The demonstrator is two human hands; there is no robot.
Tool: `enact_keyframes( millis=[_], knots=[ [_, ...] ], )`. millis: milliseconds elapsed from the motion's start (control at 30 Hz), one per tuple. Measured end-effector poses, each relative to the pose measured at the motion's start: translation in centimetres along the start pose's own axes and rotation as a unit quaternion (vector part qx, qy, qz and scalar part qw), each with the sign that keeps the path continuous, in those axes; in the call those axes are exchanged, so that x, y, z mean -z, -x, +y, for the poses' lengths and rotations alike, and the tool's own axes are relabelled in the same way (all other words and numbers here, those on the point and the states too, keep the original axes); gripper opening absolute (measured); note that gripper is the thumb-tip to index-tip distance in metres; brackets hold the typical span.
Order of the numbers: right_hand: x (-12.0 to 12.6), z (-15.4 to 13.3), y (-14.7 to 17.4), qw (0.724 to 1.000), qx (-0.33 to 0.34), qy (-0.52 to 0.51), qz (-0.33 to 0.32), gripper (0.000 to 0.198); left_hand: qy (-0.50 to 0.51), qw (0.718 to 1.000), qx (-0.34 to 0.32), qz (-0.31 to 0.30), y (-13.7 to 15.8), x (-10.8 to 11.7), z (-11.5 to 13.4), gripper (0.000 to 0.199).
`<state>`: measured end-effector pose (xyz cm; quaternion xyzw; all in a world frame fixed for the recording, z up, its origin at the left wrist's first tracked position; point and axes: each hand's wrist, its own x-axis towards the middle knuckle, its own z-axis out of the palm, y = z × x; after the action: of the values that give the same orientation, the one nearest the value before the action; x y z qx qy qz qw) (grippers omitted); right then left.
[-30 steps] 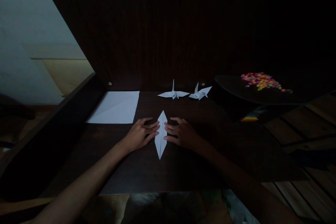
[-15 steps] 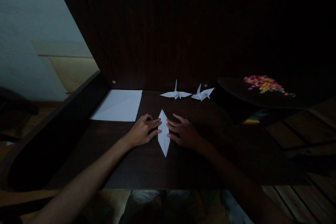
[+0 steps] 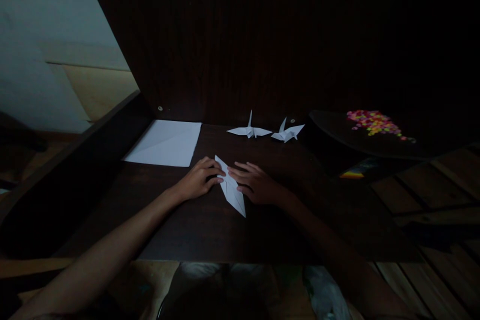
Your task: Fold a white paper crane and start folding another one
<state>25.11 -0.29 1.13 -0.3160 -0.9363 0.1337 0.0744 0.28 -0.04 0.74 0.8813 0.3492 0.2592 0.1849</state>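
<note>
Since the earlier frame, we see that the folded paper (image 3: 231, 194) has swung round: its far tip now leans towards the left edge of the worktop (image 3: 195, 232) and its near tip towards the right, and the right hand (image 3: 260, 185) has come further over it.

In the worktop's far left corner lies flat white paper (image 3: 165, 144), one sheet or a stack, we cannot tell. Nearer us, the left hand (image 3: 198, 178) has its thumb and fingers close together at the folded paper's left side; whether they pinch it or only press, we cannot tell. The folded paper itself lies about midway between the far and near edges, a long diamond with a crease running towards its near tip. We judge it light and quick to slide, stiffer where layers stack, fragile at the thin tips; we would steady it by the broad middle and keep pressure off the points.

By the far edge stands a paper crane (image 3: 250, 132), wings spread. The right hand's fingers are parted, tips on the folded paper's upper face, thumb by its right side. Beyond, also near the far edge, sits a second crane (image 3: 288, 134), and past the worktop's far right corner a dark shelf (image 3: 337, 137) carries small coloured pieces (image 3: 375, 122).
</note>
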Motion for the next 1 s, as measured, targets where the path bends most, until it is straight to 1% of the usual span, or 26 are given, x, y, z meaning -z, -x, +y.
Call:
enact_keyframes(
  millis=[133, 267, 367, 433, 500, 567, 600, 667, 833, 900, 1000],
  knots=[
    [0.6, 0.6, -0.1, 1.000, -0.001, -0.018, -0.017, 0.059, -0.004, 1.000, 0.005, -0.001, -0.1, 0.1, 0.1, 0.022],
    [0.9, 1.0, -0.2, 0.998, 0.020, -0.037, -0.043, 0.074, -0.022, 1.000, 0.009, 0.015, -0.1, 0.1, 0.0, 0.033],
    [0.6, 0.9, 0.0, 0.998, 0.028, -0.038, -0.034, 0.078, -0.040, 0.998, 0.030, 0.024, 0.0, 0.0, -0.3, 0.043],
    [0.4, 0.8, 0.1, 0.999, 0.023, -0.043, -0.018, 0.073, -0.049, 0.998, 0.047, 0.014, 0.1, -0.1, -0.5, 0.050],
    [0.3, 0.6, 0.0, 0.998, 0.015, -0.053, 0.005, 0.058, -0.057, 0.997, 0.057, 0.010, 0.1, -0.1, -0.7, 0.055],
    [0.2, 0.5, -0.2, 0.998, 0.009, -0.057, 0.033, 0.047, -0.060, 0.996, 0.062, 0.019, 0.2, 0.1, -0.6, 0.056],
    [0.1, 0.4, -0.3, 0.997, 0.007, -0.055, 0.045, 0.046, -0.060, 0.996, 0.061, 0.028, 0.2, 0.1, -0.6, 0.056],
    [-0.1, 0.4, -0.5, 0.997, 0.003, -0.046, 0.063, 0.049, -0.063, 0.995, 0.054, 0.049, 0.3, 0.3, -0.3, 0.052],
    [-0.6, 0.3, -0.4, 0.993, -0.001, -0.031, 0.114, 0.056, -0.087, 0.992, 0.014, 0.093, 0.9, 0.5, 0.3, 0.028],
    [-0.6, 0.2, -0.4, 0.992, 0.003, -0.022, 0.127, 0.053, -0.106, 0.990, -0.011, 0.093, 1.2, 0.4, 0.4, 0.026],
    [-0.4, 0.0, -0.3, 0.991, 0.021, 0.009, 0.130, 0.039, -0.134, 0.988, -0.031, 0.075, 1.5, 0.2, 0.6, 0.028]
  ],
)
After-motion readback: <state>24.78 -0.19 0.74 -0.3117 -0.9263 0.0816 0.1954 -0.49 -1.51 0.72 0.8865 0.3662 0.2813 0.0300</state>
